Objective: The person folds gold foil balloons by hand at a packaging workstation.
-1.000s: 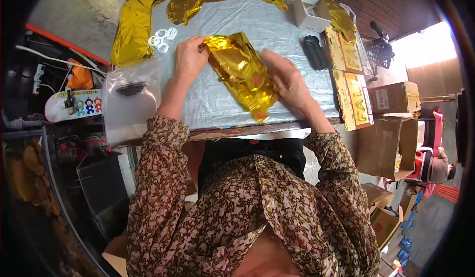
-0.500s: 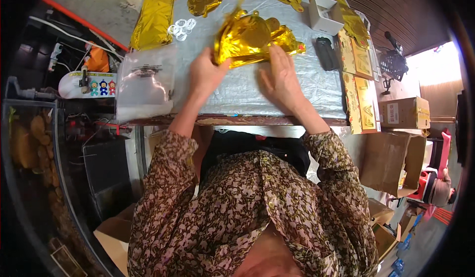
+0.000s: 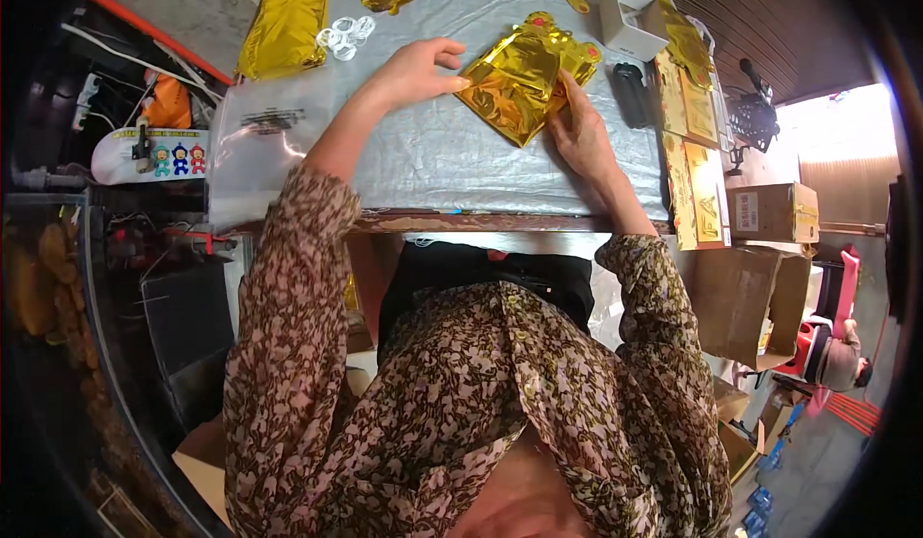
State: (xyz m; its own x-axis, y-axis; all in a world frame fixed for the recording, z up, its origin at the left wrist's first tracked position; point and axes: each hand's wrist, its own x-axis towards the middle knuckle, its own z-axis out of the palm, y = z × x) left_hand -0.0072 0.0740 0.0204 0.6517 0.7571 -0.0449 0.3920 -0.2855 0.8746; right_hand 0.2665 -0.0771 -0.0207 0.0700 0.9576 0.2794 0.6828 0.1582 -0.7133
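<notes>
A table spread with crinkled silver sheeting (image 3: 423,177) bears a folded, shiny gold foil packet (image 3: 514,72) towards its two o'clock. At the packet's nine o'clock, the left hand (image 3: 409,75) is loosely spread, thumb by a corner, perhaps steadying it. At four o'clock, the right hand (image 3: 583,136) rests along the edge, likely keeping it flat; I cannot tell whether it pinches.
</notes>
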